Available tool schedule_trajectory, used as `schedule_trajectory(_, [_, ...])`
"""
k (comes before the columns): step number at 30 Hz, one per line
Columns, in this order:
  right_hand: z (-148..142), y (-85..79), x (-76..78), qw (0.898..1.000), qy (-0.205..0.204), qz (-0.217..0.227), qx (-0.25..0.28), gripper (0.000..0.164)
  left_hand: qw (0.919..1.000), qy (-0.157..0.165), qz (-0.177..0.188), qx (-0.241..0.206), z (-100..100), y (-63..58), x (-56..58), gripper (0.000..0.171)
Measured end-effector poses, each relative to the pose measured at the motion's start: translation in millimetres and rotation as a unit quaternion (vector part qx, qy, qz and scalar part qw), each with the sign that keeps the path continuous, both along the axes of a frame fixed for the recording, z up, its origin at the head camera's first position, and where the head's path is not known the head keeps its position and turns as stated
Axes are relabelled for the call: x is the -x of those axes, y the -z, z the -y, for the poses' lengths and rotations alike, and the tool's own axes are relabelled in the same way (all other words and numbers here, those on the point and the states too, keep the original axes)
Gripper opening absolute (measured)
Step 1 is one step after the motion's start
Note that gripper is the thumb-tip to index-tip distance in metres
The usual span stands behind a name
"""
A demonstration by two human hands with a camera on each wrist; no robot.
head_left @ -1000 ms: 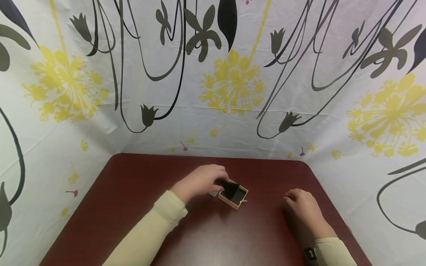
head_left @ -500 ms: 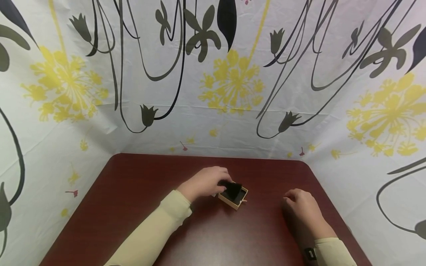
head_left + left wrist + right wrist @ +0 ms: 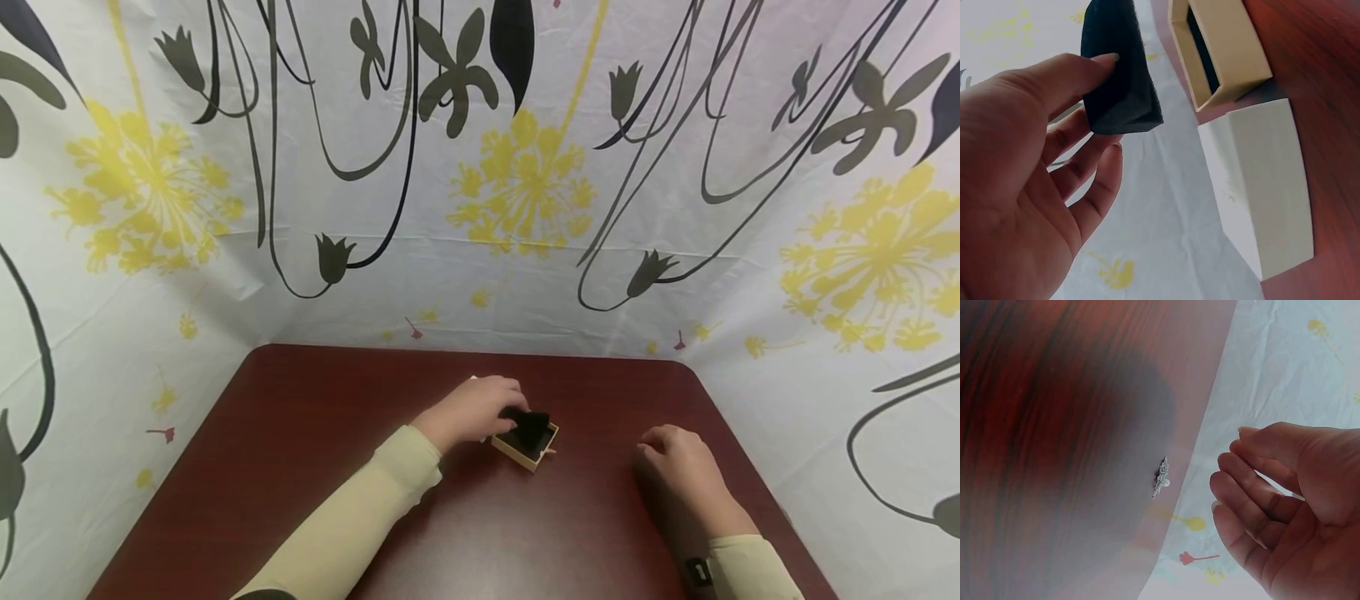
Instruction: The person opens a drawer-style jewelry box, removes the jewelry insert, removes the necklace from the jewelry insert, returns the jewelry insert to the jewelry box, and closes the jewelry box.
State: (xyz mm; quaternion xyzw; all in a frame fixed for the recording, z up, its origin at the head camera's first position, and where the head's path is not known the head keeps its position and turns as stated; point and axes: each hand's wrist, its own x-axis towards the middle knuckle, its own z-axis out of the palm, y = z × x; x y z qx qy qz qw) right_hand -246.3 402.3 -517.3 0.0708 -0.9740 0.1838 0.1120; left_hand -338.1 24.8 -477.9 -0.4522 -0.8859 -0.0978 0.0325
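My left hand (image 3: 474, 408) pinches a black foam pad (image 3: 533, 425) between thumb and fingers, above a small tan box tray (image 3: 517, 455) on the table. In the left wrist view the pad (image 3: 1116, 75) looks soft and block-shaped, apart from the tan tray (image 3: 1235, 50). A white box sleeve (image 3: 1266, 187) lies beside the tray, mostly hidden by my hand in the head view. At the right, my right hand (image 3: 686, 471) is loosely curled and holds nothing. Near its fingers, a small silvery, sparkling ornament with a pearl-like bead (image 3: 1161, 477) lies on the table.
The dark red-brown wooden table (image 3: 360, 375) has rounded far corners. A white cloth (image 3: 405, 275) with yellow and grey flower prints hangs around its back and sides. A small tab (image 3: 552, 452) sticks out from the tray's right side.
My left hand has shifted a little to the right, bringing the black foam pad further over the tray. The right hand stays where it was.
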Motion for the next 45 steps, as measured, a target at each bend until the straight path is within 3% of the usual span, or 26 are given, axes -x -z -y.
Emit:
schedule_trajectory(11, [-0.1, -2.0, -0.5, 1.000, 0.005, 0.023, 0.001, 0.008, 0.9986, -0.004, -0.033, 0.042, -12.6, 2.3, -3.4, 0.028])
schedule_trajectory(25, [-0.6, -2.1, -2.9, 1.000, 0.001, 0.019, 0.004, 0.008, 0.9967, -0.016, -0.056, 0.056, -24.4, 17.9, -0.3, 0.026])
schedule_trajectory(45, [-3.3, 3.2, -5.1, 1.000, 0.000, -0.002, 0.002, 0.005, 0.9951, -0.027, -0.062, 0.072, -32.0, 31.5, -0.4, 0.026])
